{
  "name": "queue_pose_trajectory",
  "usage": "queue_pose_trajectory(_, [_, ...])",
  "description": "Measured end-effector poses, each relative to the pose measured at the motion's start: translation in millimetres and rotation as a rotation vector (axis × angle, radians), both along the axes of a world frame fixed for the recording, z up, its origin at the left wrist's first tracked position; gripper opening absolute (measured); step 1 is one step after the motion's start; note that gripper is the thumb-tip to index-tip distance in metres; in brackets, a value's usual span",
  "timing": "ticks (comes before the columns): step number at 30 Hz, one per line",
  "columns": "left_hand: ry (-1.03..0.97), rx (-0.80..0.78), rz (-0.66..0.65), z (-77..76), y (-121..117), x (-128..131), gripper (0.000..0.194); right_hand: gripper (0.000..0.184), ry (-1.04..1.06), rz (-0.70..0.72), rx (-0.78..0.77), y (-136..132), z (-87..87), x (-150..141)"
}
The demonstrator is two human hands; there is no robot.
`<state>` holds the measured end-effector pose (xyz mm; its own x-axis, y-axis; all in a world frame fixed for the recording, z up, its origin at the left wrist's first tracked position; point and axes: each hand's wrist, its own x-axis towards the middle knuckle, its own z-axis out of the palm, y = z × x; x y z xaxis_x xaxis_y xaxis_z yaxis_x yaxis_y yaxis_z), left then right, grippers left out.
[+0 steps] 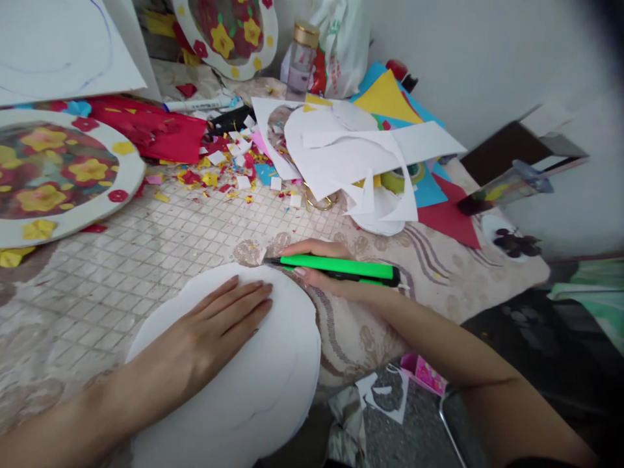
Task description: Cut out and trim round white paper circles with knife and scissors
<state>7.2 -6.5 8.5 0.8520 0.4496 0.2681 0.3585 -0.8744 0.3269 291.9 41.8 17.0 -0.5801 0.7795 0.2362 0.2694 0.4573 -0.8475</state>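
Across a white foam board disc (273,364) with a slightly wavy edge lies my left hand (209,331), flat, its fingers stretched toward the far rim. The disc overhangs the near edge of the table, and faint pen lines run over its surface. My right hand (326,266) grips a green and black utility knife (341,265) just beyond the disc's far right edge. The knife's tip points left, close to the disc's rim; whether it touches cannot be made out.
Decorated oval frames (131,188) with paper flowers stand left and at the back. White offcuts (341,156) and coloured paper (390,97) cover the far right. Small scraps (238,149) litter the patterned tablecloth (185,227). A jar (301,62) and a tilted clear cup (507,188) stand behind.
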Motion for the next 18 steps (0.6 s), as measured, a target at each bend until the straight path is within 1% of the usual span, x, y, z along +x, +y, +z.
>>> queue_pose_trajectory(5, [-0.004, 0.098, 0.047, -2.3, -1, 1, 0.054, 0.028, 0.021, -0.038, -0.004, -2, -0.4, -1])
queue_pose_trajectory(8, [0.021, 0.112, 0.065, -2.1, -2, 2, 0.051, 0.028, 0.033, -0.054, -0.037, -3, 1.1, -4])
queue_pose_trajectory(11, [0.046, 0.123, 0.072, -1.6, -3, 3, 0.048, 0.027, 0.037, -0.002, -0.061, 0, 2.6, -7])
queue_pose_trajectory(14, [0.042, 0.138, 0.071, -3.8, -2, 4, 0.044, 0.028, 0.014, 0.066, -0.015, 4, 3.0, -9])
queue_pose_trajectory(18, [0.022, 0.151, 0.071, -10.9, -1, 4, 0.040, 0.030, 0.019, 0.096, 0.039, 8, 1.4, -10])
